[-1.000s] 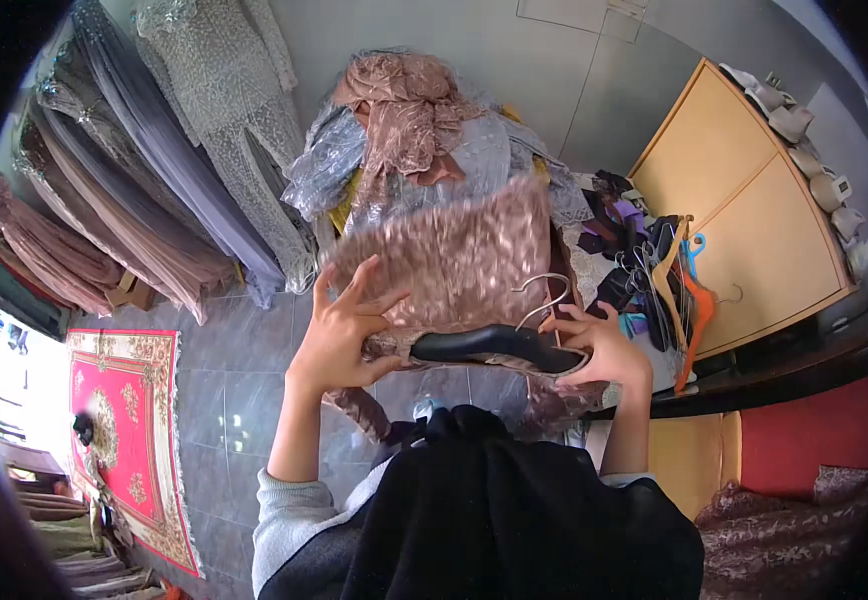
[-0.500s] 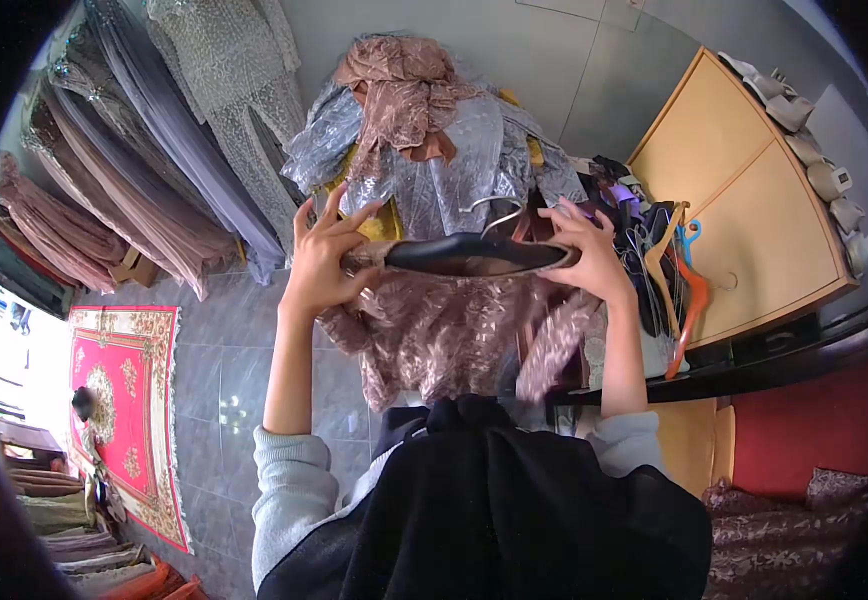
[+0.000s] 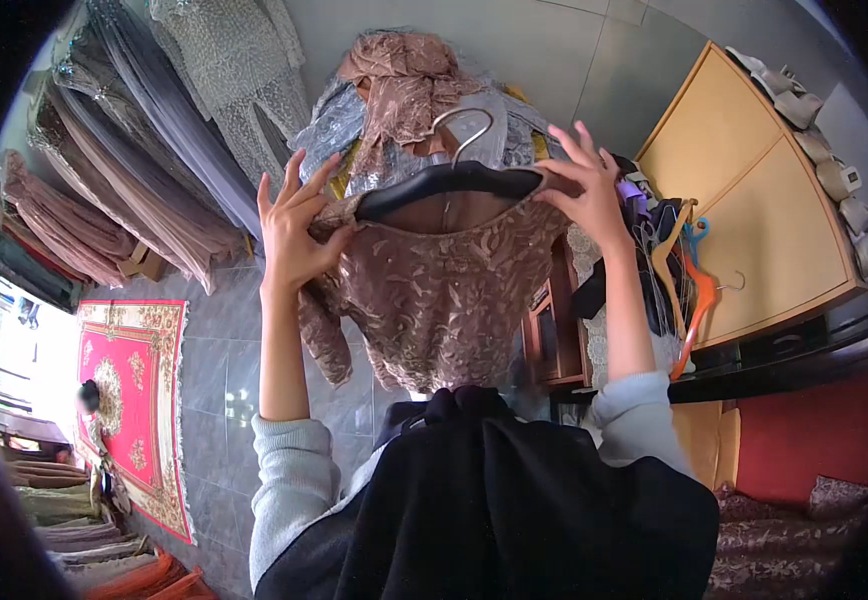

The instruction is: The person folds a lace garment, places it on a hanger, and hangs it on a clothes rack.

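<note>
A dusty-pink lace blouse (image 3: 444,295) hangs in front of me on a black clothes hanger (image 3: 449,181) with a metal hook that points up and away. My left hand (image 3: 296,222) pinches the blouse at its left shoulder, by the neckline and the hanger's end. At the opposite shoulder my right hand (image 3: 586,192) grips the fabric between thumb and fingers. The hanger's ends are tucked inside the shoulders. One sleeve dangles below my left hand; the other is mostly hidden.
Beyond the blouse lies a heap of silvery and pink garments (image 3: 404,85). Long gowns (image 3: 154,120) hang at left above a red patterned rug (image 3: 134,400). To the right, several loose hangers (image 3: 689,280) lean beside a wooden cabinet (image 3: 754,190).
Both hands have raised and tilted the blouse, so its front now shows broadly. The hanger's hook has swung up into clear view, and the sleeve on the right has swung out of sight.
</note>
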`<state>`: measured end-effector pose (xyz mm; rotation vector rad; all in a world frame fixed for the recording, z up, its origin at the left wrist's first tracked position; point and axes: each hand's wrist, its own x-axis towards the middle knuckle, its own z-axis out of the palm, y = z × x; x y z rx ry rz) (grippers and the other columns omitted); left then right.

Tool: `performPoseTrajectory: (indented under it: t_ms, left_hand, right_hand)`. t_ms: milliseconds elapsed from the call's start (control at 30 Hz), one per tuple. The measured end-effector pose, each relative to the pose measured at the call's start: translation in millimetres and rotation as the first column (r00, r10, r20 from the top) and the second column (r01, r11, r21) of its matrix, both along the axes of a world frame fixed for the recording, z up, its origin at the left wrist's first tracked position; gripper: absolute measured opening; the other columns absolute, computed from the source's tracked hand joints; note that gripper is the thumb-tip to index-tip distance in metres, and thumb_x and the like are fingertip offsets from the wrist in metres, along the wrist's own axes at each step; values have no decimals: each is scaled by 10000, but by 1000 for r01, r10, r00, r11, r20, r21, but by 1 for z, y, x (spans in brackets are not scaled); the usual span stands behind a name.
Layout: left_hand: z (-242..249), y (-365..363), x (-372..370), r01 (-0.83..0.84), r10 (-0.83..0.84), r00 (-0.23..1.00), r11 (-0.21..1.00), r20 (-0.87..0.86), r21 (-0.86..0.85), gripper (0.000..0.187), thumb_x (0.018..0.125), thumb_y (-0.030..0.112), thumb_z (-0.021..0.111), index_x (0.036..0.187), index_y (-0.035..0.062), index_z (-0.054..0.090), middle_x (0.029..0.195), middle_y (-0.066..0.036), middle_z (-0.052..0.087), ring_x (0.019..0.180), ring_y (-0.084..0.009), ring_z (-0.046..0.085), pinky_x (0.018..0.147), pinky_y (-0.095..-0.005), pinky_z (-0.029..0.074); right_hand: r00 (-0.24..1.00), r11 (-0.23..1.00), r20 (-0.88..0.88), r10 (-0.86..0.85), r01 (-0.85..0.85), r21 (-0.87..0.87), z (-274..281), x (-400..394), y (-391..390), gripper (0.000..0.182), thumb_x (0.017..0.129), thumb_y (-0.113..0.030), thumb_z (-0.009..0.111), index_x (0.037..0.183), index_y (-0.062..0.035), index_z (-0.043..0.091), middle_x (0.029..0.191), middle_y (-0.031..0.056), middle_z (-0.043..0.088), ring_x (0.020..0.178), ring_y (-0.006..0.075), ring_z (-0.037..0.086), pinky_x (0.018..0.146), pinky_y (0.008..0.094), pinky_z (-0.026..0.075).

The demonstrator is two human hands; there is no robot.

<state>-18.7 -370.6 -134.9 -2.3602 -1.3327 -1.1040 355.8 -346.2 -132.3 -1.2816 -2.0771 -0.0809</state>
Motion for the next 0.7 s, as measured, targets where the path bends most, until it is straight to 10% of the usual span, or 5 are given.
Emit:
performPoseTrajectory:
  t_ms: [333, 700]
  left_hand:
    - [53, -17, 8, 28, -22, 999, 979, -33, 203, 266, 586, 276, 757, 739, 80, 664, 1319, 37, 505, 1326, -273, 318, 1038, -609, 149]
    - [67, 5, -2, 350, -357, 934, 908, 12, -231, 495, 723, 353, 714, 1118, 74, 607, 1242, -91, 555, 1290, -304, 368, 1046, -455, 247]
  right_hand:
    - [979, 957, 138, 151, -179, 226, 59, -21, -24, 344, 713, -390, 727, 909, -116, 659, 1365, -48, 444, 1354, 215, 257, 1045, 539, 134]
    - [928, 925, -11, 371, -369, 90, 66, -22, -28, 296, 678, -213, 768, 875, -45, 627, 1216, 0, 575, 1289, 237, 387, 1070, 524, 135]
